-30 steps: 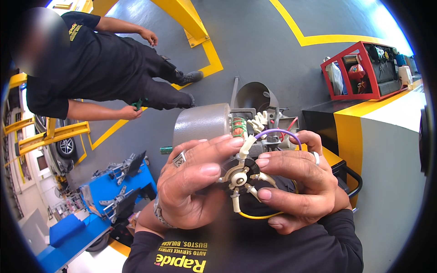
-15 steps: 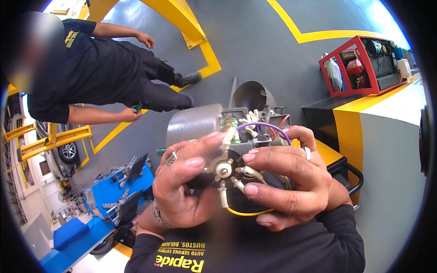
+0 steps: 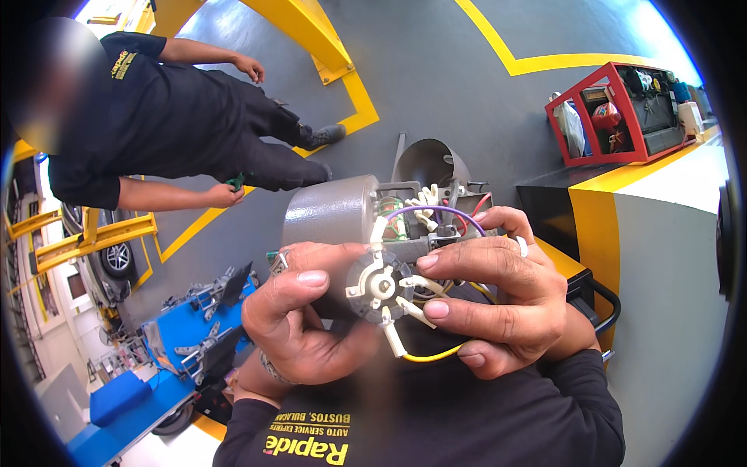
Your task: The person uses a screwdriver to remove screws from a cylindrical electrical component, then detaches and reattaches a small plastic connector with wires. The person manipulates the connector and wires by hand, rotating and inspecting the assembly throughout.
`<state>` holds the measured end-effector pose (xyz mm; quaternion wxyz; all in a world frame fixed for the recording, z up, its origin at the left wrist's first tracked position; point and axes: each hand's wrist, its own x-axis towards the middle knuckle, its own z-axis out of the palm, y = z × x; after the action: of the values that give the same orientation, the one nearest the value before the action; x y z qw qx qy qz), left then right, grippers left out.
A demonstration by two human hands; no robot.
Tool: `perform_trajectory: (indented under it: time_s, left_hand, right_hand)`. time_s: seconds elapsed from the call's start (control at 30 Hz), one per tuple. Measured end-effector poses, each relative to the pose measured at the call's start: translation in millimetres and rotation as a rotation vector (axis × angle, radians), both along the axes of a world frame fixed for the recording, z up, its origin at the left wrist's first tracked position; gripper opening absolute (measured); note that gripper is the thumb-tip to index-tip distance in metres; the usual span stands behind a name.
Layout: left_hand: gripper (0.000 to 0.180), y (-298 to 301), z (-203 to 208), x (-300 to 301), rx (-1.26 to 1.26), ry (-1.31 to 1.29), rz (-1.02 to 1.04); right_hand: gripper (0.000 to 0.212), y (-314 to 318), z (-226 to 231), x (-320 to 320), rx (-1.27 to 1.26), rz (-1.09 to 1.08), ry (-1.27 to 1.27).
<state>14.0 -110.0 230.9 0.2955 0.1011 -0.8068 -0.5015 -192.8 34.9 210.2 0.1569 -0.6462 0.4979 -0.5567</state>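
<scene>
A round rotary switch (image 3: 383, 284), dark-rimmed with a white hub and metal terminals, faces up between my hands. White-sleeved wire connectors sit around it, one on a purple wire (image 3: 440, 209) and another on a yellow wire (image 3: 432, 357). My left hand (image 3: 292, 319) closes round the switch's left and lower side; one finger runs behind it and another stands off its face. My right hand (image 3: 506, 300) has two fingertips against the right-hand terminals, with a white connector (image 3: 430, 287) between them. Just beyond is a grey metal machine housing (image 3: 331, 212), its wiring exposed.
A grey metal bowl-shaped part (image 3: 432, 163) stands behind the housing. At far left a co-worker (image 3: 179, 124) stands holding a small green item. A red-framed cart (image 3: 622, 117) is at the right, and a blue bench (image 3: 175, 331) with metal equipment lies at lower left.
The switch has turned to show its face more fully. My left fingers have drawn back leftward off its face, and the lower connector has swung slightly right. The co-worker has hardly moved.
</scene>
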Motion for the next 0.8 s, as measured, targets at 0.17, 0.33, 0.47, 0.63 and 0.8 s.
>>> perform_trajectory:
  time_s: [0.17, 0.33, 0.47, 0.63, 0.8]
  left_hand:
    - [0.074, -5.9, -0.2, 4.3, 0.014, 0.080, -0.027]
    - [0.069, -17.0, 7.3, -0.8, -0.057, 0.092, -0.094]
    - [0.068, -14.8, 5.2, 1.3, -0.018, 0.097, -0.093]
    - [0.064, -13.0, -0.2, 2.6, 0.015, 0.089, -0.058]
    - [0.062, -16.2, 5.8, 5.5, 0.015, -0.018, -0.084]
  right_hand:
    - [0.040, -1.8, 3.1, 2.0, 0.006, 0.019, 0.036]
    - [0.040, 0.7, 6.3, 8.0, 0.001, -0.022, 0.124]
    - [0.037, 2.3, 5.5, 11.5, 0.003, -0.019, 0.112]
    - [0.037, 2.6, 4.9, 14.9, 0.001, -0.028, 0.072]
    - [0.046, -1.9, -3.2, 25.7, -0.061, -0.110, 0.026]
